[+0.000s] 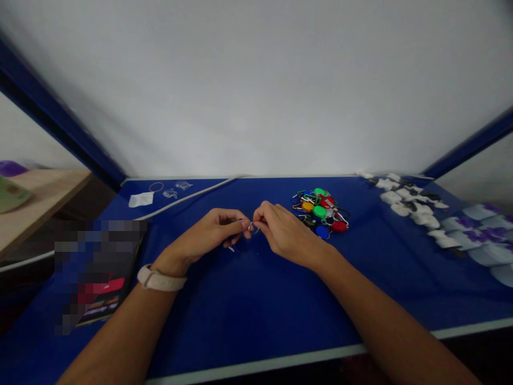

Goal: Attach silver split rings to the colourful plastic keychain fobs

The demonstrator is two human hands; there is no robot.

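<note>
Over the middle of a blue table (248, 299), my left hand (212, 232) and my right hand (282, 232) meet fingertip to fingertip. Both are closed in a pinch on a small metal key ring (253, 228) held between them. A dark blue tag (234, 248) hangs under my left fingers, just above the table. A pale watch strap (160, 279) sits on my left wrist. Just right of my right hand lies a pile of coloured key tags (321, 210) in green, red, blue and orange, with metal rings.
White packets (417, 206) lie in rows at the far right, with purple-printed ones (476, 230) nearer. A dark booklet (102, 278) lies at the left. Small clear bags, a ring and a white slip (141, 199) sit at the far left corner. A white cable (188, 197) crosses the back.
</note>
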